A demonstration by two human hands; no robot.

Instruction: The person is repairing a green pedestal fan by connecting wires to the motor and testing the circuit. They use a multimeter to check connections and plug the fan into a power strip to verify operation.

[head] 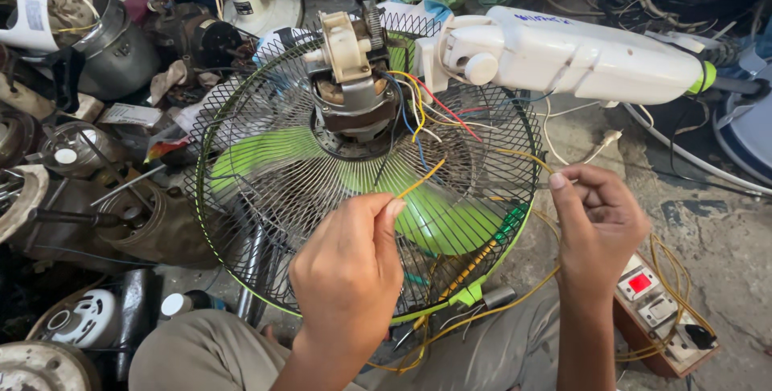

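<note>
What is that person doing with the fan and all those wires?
A person sits over a fan lying face down, its black wire cage up and green blades showing through. The motor on the back is uncovered, with coloured wires spilling out. The left hand pinches the end of a yellow wire near the motor. The right hand holds another yellow wire beside the cage. The fan's white stand lies behind, and a switch box sits on the floor to the right.

Single head-worn view, looking steeply down, close in. Left hand (347, 266) and right hand (597, 226) sit low in frame; fan grille (265, 190) just beyond them; cluttered floor farther out.
</note>
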